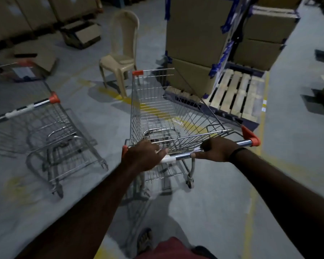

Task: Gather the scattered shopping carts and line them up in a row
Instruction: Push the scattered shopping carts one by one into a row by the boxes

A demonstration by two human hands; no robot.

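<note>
Left grip (pixel 144 156) and right grip (pixel 218 149) both clamped round handle bar (pixel 182 156) of centre cart (pixel 153 109). Cart upright on floor (pixel 223 202), nose toward plastic chair (pixel 122 53) and pallet (pixel 236 94). Second cart (pixel 45 131) stands off left, apart, unheld.

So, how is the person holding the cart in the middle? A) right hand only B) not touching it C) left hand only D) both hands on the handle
D: the left hand and the right hand each grip the handle of the cart.
</note>
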